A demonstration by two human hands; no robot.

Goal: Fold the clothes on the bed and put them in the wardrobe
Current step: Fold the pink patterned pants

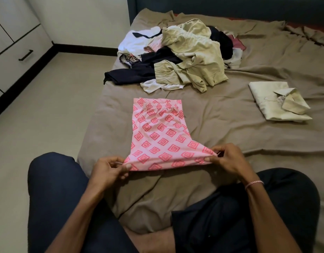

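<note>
A pink garment with a red diamond print [159,134] lies folded lengthwise on the brown bed cover [230,143], its waistband at the far end. My left hand [110,168] pinches its near left corner. My right hand [228,159] pinches its near right corner. The near edge is lifted slightly off the bed between the two hands. A folded cream shirt [278,101] with its collar showing lies to the right. A heap of unfolded clothes [177,53], cream, white and dark, sits further up the bed.
White wardrobe drawers with a black handle [26,55] stand at the far left across a beige floor [48,106]. A dark headboard [230,8] runs along the far side of the bed. My knees in dark trousers frame the near edge.
</note>
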